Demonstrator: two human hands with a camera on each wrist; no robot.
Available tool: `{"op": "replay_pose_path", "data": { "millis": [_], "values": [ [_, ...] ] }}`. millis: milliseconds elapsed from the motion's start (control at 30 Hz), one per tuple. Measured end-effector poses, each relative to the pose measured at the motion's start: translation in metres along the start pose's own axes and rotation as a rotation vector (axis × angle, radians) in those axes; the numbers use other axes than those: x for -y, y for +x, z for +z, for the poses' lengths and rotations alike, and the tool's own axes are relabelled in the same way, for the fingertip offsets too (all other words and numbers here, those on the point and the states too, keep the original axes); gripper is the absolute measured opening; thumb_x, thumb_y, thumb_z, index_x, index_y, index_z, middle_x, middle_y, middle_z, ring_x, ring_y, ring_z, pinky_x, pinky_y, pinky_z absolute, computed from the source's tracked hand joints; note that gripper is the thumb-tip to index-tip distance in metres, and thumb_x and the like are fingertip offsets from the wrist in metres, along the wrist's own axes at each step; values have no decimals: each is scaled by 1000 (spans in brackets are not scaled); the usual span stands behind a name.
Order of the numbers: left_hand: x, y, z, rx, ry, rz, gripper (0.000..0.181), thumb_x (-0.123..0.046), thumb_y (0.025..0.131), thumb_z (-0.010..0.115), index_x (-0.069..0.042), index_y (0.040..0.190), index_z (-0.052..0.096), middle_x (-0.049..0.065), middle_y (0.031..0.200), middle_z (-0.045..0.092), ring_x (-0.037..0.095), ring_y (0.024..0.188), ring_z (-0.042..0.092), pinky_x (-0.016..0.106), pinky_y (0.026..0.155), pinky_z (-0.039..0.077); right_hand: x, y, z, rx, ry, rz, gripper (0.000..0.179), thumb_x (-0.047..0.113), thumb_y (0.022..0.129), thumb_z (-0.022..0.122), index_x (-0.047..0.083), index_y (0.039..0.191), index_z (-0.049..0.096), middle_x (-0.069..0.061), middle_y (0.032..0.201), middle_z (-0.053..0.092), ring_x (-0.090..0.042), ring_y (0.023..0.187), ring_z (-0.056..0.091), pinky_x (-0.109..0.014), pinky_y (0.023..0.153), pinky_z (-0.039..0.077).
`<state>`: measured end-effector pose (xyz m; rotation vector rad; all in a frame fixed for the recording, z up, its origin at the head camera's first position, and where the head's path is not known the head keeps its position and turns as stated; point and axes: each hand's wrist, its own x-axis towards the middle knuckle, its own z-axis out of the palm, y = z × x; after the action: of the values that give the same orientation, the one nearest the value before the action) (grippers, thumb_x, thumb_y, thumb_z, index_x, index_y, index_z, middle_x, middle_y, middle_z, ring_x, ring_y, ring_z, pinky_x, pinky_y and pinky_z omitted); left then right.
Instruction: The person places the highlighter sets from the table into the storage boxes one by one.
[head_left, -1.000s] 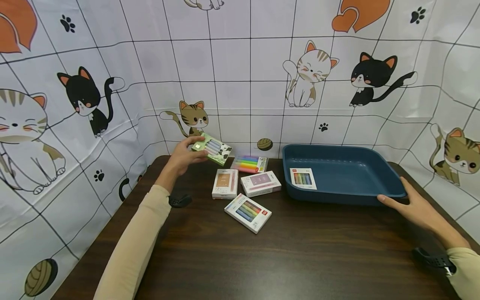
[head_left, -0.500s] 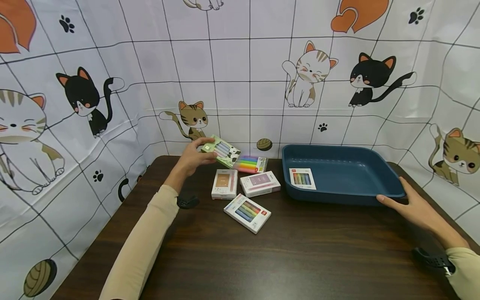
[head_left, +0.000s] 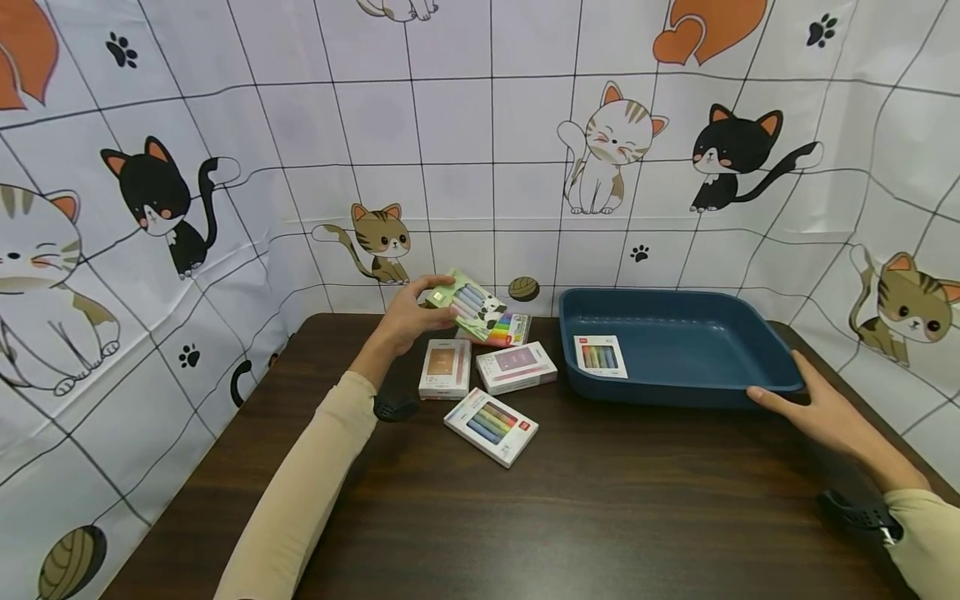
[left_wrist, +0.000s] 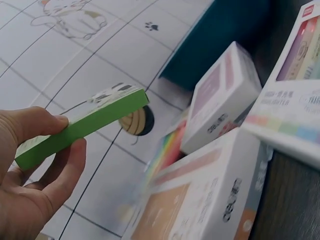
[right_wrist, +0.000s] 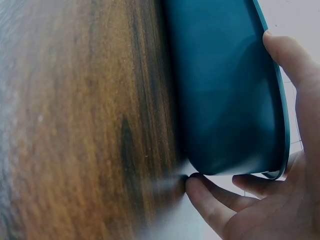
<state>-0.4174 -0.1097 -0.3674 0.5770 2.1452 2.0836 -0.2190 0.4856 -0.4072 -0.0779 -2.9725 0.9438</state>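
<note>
My left hand (head_left: 406, 323) pinches a thin green box (head_left: 468, 305) with pastel pens and a black-and-white animal on its front, held in the air over the far boxes. In the left wrist view, thumb and fingers grip the green box (left_wrist: 82, 125) by its edge. Beneath it, a clear pack of rainbow-coloured pens (head_left: 508, 330) is partly covered. My right hand (head_left: 832, 412) holds the near right corner of a blue tray (head_left: 675, 395), thumb on the rim and fingers round the side, as the right wrist view shows. Inside the tray, at left, lies a small white pen box (head_left: 600, 357).
Left of the tray lie a white box with an orange-brown panel (head_left: 446, 368), a white box with a mauve panel (head_left: 516, 367) and, nearer, a white box of coloured highlighters (head_left: 491, 427). A cat-print sheet (head_left: 457, 125) rises behind the dark wooden table (head_left: 570, 517).
My left hand has carried the green box to the right, so it now covers part of the rainbow pen pack. The right hand stays on the tray. The head view has shifted slightly.
</note>
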Motion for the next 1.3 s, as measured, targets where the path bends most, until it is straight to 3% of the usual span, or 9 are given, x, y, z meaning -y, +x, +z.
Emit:
{"op": "replay_pose_path", "data": {
  "millis": [267,533,700,1033,1300],
  "values": [
    [3,4,21,29,3,25,58,4,89,76,-11,142,57,19,138,44,35,105,63,43,85,57,0,0,1,-4,-2,-3,110,57,99,55,8,156,-25,-39,157,-14,-70,136,4,-85,93,17],
    [5,4,38,76,26,23,56,3,88,78,-13,139,59,19,134,49,35,102,65,57,90,52,0,1,3,-4,5,-8,110,57,99,56,7,156,-24,-39,157,-15,-70,136,4,-85,94,16],
    [7,6,43,95,20,15,55,5,88,77,-12,138,60,19,134,49,35,99,67,54,89,54,-1,1,2,-10,3,-13,110,57,99,56,7,156,-24,-38,158,-15,-69,137,3,-85,94,15],
    [3,8,54,73,44,-11,54,-2,87,81,-19,135,64,16,133,51,34,98,67,55,89,53,-1,1,1,-6,3,-6,110,57,99,56,7,156,-24,-40,157,-12,-71,135,6,-86,92,18],
    [3,14,70,104,-10,-31,55,0,87,80,-17,137,62,18,132,52,33,97,68,52,90,54,0,0,0,-6,1,1,111,58,98,56,7,156,-24,-41,157,-12,-70,135,5,-86,93,17]
  ]
}}
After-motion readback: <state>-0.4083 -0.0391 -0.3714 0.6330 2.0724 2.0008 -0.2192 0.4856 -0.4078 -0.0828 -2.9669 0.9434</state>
